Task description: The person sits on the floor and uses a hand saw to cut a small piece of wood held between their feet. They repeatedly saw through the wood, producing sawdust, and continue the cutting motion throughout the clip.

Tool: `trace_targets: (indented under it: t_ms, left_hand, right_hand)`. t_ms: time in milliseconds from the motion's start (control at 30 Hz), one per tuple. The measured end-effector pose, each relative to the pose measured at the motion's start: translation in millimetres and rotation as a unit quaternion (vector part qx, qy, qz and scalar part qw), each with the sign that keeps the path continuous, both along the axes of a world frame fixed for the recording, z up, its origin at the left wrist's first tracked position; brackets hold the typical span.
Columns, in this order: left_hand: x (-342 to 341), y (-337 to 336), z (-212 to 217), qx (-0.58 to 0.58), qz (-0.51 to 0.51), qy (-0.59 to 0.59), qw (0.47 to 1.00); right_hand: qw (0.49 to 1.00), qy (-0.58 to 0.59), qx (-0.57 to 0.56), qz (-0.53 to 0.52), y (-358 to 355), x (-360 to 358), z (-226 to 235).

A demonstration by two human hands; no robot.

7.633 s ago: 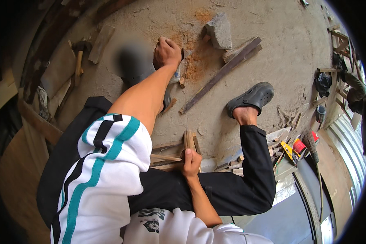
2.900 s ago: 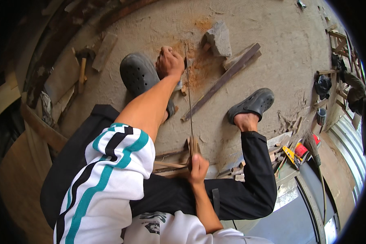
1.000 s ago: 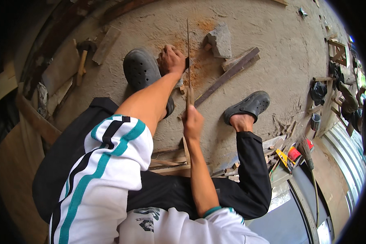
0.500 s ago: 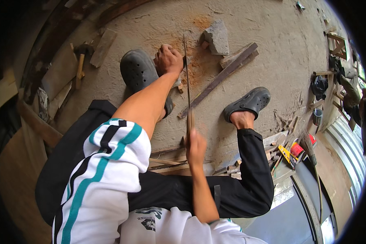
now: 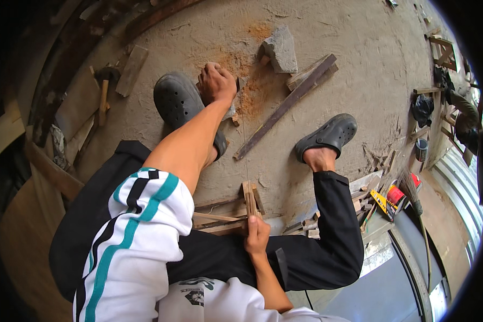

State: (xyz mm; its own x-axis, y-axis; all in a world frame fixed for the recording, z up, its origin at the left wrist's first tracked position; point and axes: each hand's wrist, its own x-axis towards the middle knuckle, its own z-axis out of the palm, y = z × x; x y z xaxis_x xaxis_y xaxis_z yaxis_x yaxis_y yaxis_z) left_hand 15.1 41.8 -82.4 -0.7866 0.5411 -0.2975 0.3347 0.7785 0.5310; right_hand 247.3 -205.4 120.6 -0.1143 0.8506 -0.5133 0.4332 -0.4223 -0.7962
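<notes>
My right hand [image 5: 257,234] is closed round the wooden handle [image 5: 249,199] of a handsaw, low in the middle. The thin saw blade [image 5: 245,134] is seen edge-on and runs away from me toward my left hand. That left hand [image 5: 218,83] is closed and pressed down beside the dark clog [image 5: 178,101] on my left foot. A dark-edged piece of wood [image 5: 240,83] sticks out from under its fingers; most of it is hidden. Orange-brown sawdust [image 5: 250,96] lies on the ground next to the blade.
A grey stone block [image 5: 280,49] and a long dark wooden strip [image 5: 290,104] over a shorter board lie to the right. My other clog [image 5: 327,137] stands beyond them. Wood scraps, a yellow level [image 5: 382,205] and a broom [image 5: 411,194] are at the right; a hammer [image 5: 104,99] lies left.
My right hand has drawn the saw back toward my body, so the blade reaches less far past my left hand. The left hand stays beside the clog.
</notes>
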Motion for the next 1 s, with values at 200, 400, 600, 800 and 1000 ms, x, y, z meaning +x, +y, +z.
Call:
trace_targets:
  t_ms: [200, 400, 600, 800, 1000]
  left_hand:
    - [18.5, 3.2, -1.6, 0.006, -0.01, 0.006, 1.0]
    - [0.9, -1.0, 9.0, -0.017, 0.009, 0.009, 1.0]
    - [14.6, 5.1, -2.1, -0.005, -0.001, 0.009, 1.0]
    - [2.6, -5.3, -3.0, -0.002, 0.02, 0.03, 0.999]
    - [14.7, 1.5, -10.7, 0.009, 0.004, 0.036, 0.999]
  right_hand:
    - [1.0, 0.007, 0.011, 0.011, 121.4, -56.9, -87.6]
    - [1.0, -0.002, 0.003, 0.029, 16.2, 4.0, -33.3]
    - [0.999, 0.017, -0.03, 0.002, 125.4, -52.2, -83.5]
    - [0.998, -0.034, -0.022, 0.052, 26.5, -8.0, -34.9]
    - [1.0, 0.023, -0.013, -0.002, 139.3, -67.5, -95.9]
